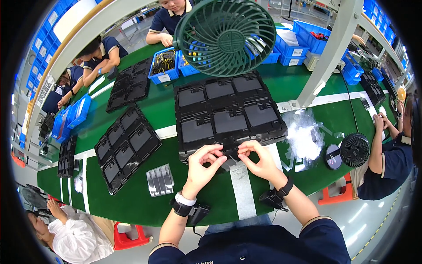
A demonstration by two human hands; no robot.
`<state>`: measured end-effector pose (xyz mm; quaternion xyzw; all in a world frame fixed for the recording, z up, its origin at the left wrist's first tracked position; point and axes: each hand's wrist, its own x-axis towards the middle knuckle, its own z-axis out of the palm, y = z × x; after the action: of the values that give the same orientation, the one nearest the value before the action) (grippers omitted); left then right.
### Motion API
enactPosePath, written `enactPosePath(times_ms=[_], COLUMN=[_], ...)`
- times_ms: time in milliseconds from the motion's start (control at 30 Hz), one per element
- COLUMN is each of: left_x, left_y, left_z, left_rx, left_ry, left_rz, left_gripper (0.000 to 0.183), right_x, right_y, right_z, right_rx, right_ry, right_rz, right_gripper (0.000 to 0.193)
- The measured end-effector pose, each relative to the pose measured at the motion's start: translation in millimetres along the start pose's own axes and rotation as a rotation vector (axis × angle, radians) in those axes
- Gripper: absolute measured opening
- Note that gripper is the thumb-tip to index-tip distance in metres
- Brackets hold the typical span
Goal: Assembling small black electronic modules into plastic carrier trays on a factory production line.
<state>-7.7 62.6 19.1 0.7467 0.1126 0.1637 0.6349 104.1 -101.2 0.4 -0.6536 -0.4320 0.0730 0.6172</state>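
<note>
My left hand and my right hand meet at the near edge of a large black tray, each with thumb and forefinger pinched together. Between the fingertips shows a small greyish translucent piece; which hand holds it, and what else the pinches hide, I cannot make out. Several flat dark grey square panels lie in the tray's compartments. Right of the tray spreads a loose pile of clear film strips. A sheet of silvery-grey strips rests to the left of my left hand.
A green fan hangs over the tray's far side. A second black tray lies at left. Blue bins line the far side. A white post rises at right, near a small black fan. Other people sit around the table.
</note>
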Motion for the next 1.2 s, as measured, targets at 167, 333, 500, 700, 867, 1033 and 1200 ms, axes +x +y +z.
enactPosePath(times_ms=[167, 333, 500, 700, 867, 1033, 1200], left_x=[-3, -4, -3, -2, -4, -6, -6], left_y=[-5, -8, -6, -8, -10, -10, -4], left_z=[8, 13, 9, 11, 13, 10, 20], left_rx=[0.051, 0.025, 0.061, 0.034, -0.007, -0.016, 0.296], left_ry=[-0.068, -0.1, -0.198, -0.227, -0.242, -0.34, -0.328], left_rz=[0.069, 0.1, 0.1, 0.068, 0.037, -0.108, 0.173], left_gripper=[0.018, 0.018, 0.017, 0.016, 0.016, 0.019, 0.029], right_x=[-2, 0, 3, 0, 3, -11, -32], right_y=[4, 1, 0, 5, -7, -21, -14], right_z=[-1, 0, -2, -2, -13, -72, -115], right_rx=[-0.069, -0.016, 0.009, 0.015, -0.097, 0.072, -0.638], right_ry=[-0.014, -0.014, -0.064, -0.077, -0.036, 0.35, 0.14], right_rz=[-0.038, -0.01, 0.016, -0.001, -0.006, 0.083, 0.386], right_gripper=[0.018, 0.013, 0.009, 0.006, 0.004, 0.003, 0.008])
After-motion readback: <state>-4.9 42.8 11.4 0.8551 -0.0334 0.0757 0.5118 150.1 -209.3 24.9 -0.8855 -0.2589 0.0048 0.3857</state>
